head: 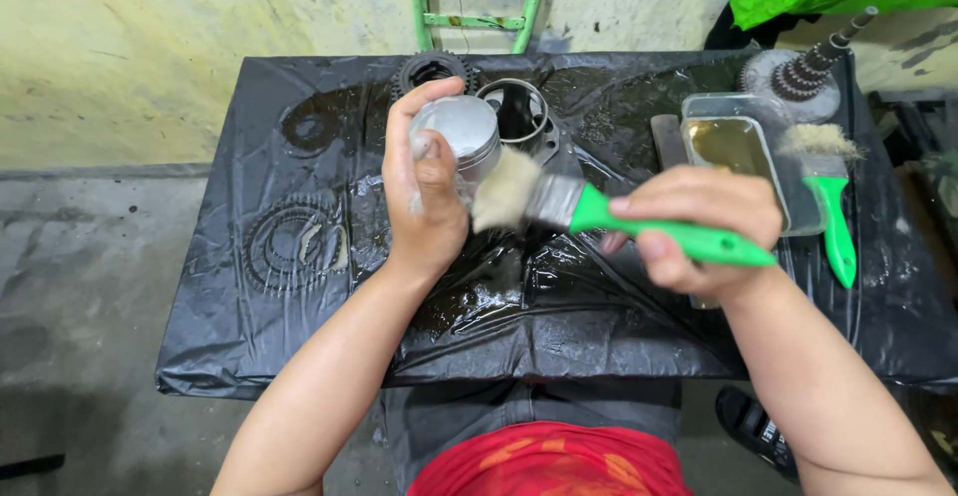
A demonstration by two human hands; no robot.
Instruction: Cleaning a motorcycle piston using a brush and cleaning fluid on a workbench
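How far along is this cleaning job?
Midway, probably. The left hand holds a fairly clean-looking metal piston; the right hand holds a green-handled brush against it. The ring, clutch plates and gear shaft lie on the wet black sheet, seemingly waiting.

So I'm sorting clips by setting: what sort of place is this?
Probably a small engine repair workshop. The left hand holds a metal piston, the right hand a green-handled brush, over an oily black plastic sheet with gears.

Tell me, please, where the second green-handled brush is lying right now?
In the head view, the spare brush lies at the table's right side, bristles resting on the clear tray of yellowish liquid, just beyond the right hand.
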